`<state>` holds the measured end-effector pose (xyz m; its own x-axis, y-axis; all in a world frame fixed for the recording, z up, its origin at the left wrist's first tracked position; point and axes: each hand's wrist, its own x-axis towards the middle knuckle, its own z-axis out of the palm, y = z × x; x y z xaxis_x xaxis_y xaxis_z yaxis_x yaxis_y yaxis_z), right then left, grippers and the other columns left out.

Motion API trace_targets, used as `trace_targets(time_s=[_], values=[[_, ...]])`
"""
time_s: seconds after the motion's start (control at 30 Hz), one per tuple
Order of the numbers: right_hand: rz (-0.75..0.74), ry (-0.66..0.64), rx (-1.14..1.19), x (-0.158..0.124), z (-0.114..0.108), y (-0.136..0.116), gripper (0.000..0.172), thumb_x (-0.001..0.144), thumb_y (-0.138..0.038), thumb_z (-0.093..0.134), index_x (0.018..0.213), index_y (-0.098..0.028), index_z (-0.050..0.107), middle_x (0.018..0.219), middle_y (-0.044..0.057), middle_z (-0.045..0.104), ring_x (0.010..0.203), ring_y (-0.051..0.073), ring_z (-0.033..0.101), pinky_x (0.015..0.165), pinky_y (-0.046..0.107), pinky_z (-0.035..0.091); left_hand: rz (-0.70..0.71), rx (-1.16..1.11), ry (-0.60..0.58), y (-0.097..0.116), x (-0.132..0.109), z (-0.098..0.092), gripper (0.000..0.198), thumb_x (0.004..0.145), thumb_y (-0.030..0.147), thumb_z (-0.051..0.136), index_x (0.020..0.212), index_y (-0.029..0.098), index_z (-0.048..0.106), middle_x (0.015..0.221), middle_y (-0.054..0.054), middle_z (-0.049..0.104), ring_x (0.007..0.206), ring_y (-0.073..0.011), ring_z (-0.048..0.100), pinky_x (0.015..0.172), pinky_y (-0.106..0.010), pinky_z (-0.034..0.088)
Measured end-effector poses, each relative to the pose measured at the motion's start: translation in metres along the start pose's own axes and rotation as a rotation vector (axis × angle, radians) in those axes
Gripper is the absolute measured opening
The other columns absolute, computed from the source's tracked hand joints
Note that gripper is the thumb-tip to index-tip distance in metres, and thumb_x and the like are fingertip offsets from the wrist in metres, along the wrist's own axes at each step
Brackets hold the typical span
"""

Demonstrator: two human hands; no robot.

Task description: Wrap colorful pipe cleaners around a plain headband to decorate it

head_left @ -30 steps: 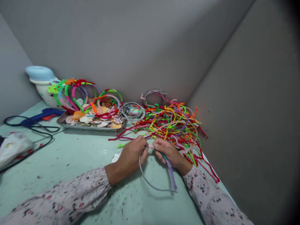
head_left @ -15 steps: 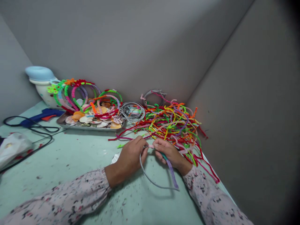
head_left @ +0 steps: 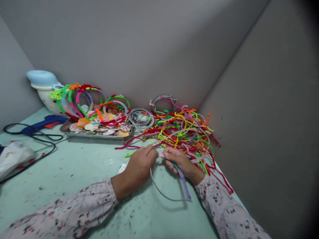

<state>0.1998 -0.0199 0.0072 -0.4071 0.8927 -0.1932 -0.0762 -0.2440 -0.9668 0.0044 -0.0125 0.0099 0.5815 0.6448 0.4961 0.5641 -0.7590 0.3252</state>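
A thin grey wire hoop [head_left: 163, 195], like a headband frame, hangs below my two hands. One length of it is wrapped in fuzzy pipe cleaner, purple [head_left: 184, 186] with teal nearer my fingers. My left hand [head_left: 141, 166] is closed on the wire where a short pink pipe-cleaner wrap [head_left: 161, 155] shows between the hands. My right hand [head_left: 179, 163] has its thumb and forefinger pinched at the right end of that pink wrap, its other fingers curled around the wrapped part. The fingertips of my left hand are partly hidden.
Beyond my right hand lies a tangled pile of pipe cleaners [head_left: 176, 129]. Coils of grey wire [head_left: 141, 118] sit by a metal tray [head_left: 96, 135] of shells [head_left: 91, 126] and wrapped headbands [head_left: 79, 99]. A blue glue gun [head_left: 37, 126], its cord [head_left: 53, 146] and a lidded cup [head_left: 43, 93] stand left.
My left hand has turned slightly, its fingers covering more of the wire end. The hanging hoop has shifted a little to the right; my right hand stays nearly still.
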Motion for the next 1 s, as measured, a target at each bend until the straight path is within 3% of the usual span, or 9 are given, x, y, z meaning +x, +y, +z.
trace_targets(time_s=[0.17, 0.3, 0.5, 0.63, 0.73, 0.83, 1.0], values=[[-0.028, 0.041, 0.033, 0.001, 0.000, 0.003, 0.025, 0.083, -0.042, 0.057, 0.081, -0.019, 0.046, 0.044, -0.010, 0.048, 0.028, 0.004, 0.035, 0.029, 0.014, 0.024, -0.053, -0.072, 0.056, 0.001, 0.002, 0.000, 0.011, 0.090, 0.016, 0.044, 0.094, 0.016, 0.054, 0.091, -0.006, 0.058, 0.083, -0.0188, 0.053, 0.072, -0.032, 0.042], [-0.059, 0.075, 0.103, 0.002, -0.002, 0.006, 0.024, 0.083, -0.041, 0.058, 0.082, -0.020, 0.047, 0.047, -0.009, 0.050, 0.029, 0.004, 0.037, 0.030, 0.014, 0.026, -0.103, -0.051, 0.213, 0.006, 0.004, -0.004, 0.016, 0.086, 0.021, 0.053, 0.100, 0.017, 0.049, 0.097, -0.009, 0.056, 0.092, -0.0223, 0.051, 0.078, -0.036, 0.043], [-0.097, 0.132, 0.158, 0.003, -0.002, 0.008, 0.027, 0.081, -0.043, 0.060, 0.083, -0.020, 0.046, 0.051, -0.007, 0.053, 0.033, 0.005, 0.042, 0.033, 0.014, 0.030, -0.235, -0.210, 0.357, 0.013, 0.002, -0.007, 0.017, 0.084, 0.027, 0.057, 0.094, 0.019, 0.046, 0.083, -0.002, 0.051, 0.074, -0.0150, 0.051, 0.064, -0.027, 0.043], [-0.120, 0.163, 0.195, 0.005, -0.002, 0.009, 0.025, 0.083, -0.042, 0.060, 0.086, -0.021, 0.047, 0.053, -0.007, 0.054, 0.035, 0.005, 0.044, 0.034, 0.014, 0.032, -0.402, -0.483, 0.296, 0.017, -0.002, -0.002, 0.024, 0.083, 0.032, 0.058, 0.098, 0.019, 0.043, 0.072, 0.003, 0.051, 0.055, -0.0085, 0.048, 0.050, -0.020, 0.037], [-0.137, 0.189, 0.202, 0.006, -0.003, 0.010, 0.025, 0.083, -0.042, 0.060, 0.088, -0.021, 0.047, 0.053, -0.007, 0.054, 0.034, 0.005, 0.044, 0.034, 0.014, 0.031, -0.397, -0.542, 0.177, 0.018, -0.004, -0.001, 0.016, 0.085, 0.033, 0.055, 0.084, 0.018, 0.050, 0.064, 0.004, 0.051, 0.054, -0.0082, 0.046, 0.050, -0.019, 0.035], [-0.145, 0.180, 0.185, 0.006, -0.003, 0.011, 0.026, 0.084, -0.044, 0.059, 0.088, -0.021, 0.047, 0.055, -0.007, 0.056, 0.035, 0.006, 0.045, 0.034, 0.014, 0.031, -0.373, -0.547, 0.072, 0.017, -0.001, -0.001, 0.025, 0.087, 0.034, 0.052, 0.069, 0.016, 0.053, 0.059, 0.003, 0.049, 0.056, -0.0093, 0.044, 0.052, -0.020, 0.035], [-0.165, 0.098, 0.052, 0.004, 0.000, 0.013, 0.025, 0.086, -0.044, 0.055, 0.089, -0.020, 0.049, 0.060, -0.005, 0.060, 0.038, 0.007, 0.050, 0.037, 0.015, 0.035, -0.405, -0.638, 0.054, 0.010, 0.003, 0.001, 0.027, 0.088, 0.035, 0.049, 0.080, 0.016, 0.066, 0.066, 0.000, 0.061, 0.057, -0.0109, 0.050, 0.053, -0.020, 0.039]])
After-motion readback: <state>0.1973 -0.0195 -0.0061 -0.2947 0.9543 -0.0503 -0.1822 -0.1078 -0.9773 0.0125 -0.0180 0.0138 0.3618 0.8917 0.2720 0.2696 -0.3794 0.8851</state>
